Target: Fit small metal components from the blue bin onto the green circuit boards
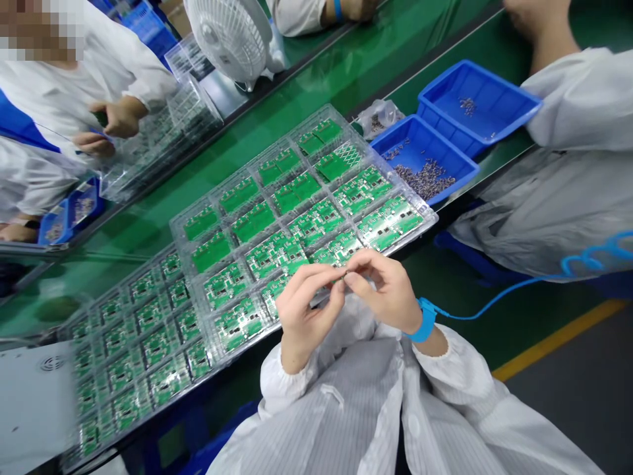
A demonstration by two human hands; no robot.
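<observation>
My left hand (307, 305) and my right hand (388, 290) meet at the fingertips, both closed in a pinch. Whatever sits between the fingers is too small to name. Both are above the near edge of a clear plastic tray (429, 216), whose compartments hold green circuit boards (316, 221). A blue wrist strap (424, 320) with a coiled cord circles my right wrist. To the right of the tray, a blue bin (467, 173) holds many small grey-brown components (428, 179).
A second blue bin (529, 99) overlaps the first, beside a plastic bag (380, 117). Another tray of boards (148, 343) lies left, near a white device (37, 396). Across the green bench stands a white fan (230, 39); co-workers' hands (123, 117) show there. A co-worker's sleeve (588, 99) is at right.
</observation>
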